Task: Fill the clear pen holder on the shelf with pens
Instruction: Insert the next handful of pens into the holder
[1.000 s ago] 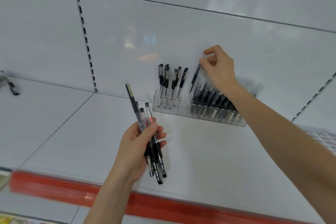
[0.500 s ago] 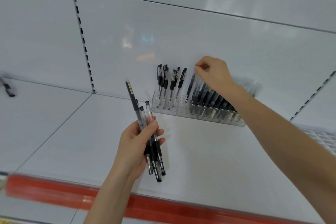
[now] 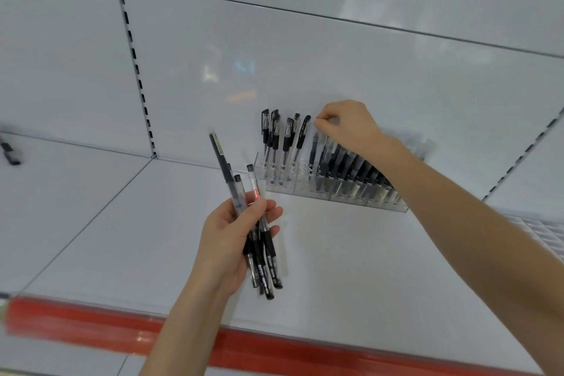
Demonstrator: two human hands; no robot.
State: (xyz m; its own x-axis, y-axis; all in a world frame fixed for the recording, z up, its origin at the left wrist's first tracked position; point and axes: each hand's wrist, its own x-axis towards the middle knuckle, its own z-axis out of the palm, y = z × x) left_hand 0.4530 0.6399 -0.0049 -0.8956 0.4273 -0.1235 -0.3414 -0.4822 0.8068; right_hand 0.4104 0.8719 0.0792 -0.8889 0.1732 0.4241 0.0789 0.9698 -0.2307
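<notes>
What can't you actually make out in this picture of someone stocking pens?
All in the head view:
Whether the right hand pinches a pen: motion blur smears its fingertips.
The right end of the clear pen holder: hidden behind the right forearm.
The print on the pens in the left hand: too small and blurred.
The dark object on the left: cut off by the frame edge.

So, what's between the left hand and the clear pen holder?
Head view: only bare white shelf between the left hand gripping black pens and the clear plastic pen holder.
</notes>
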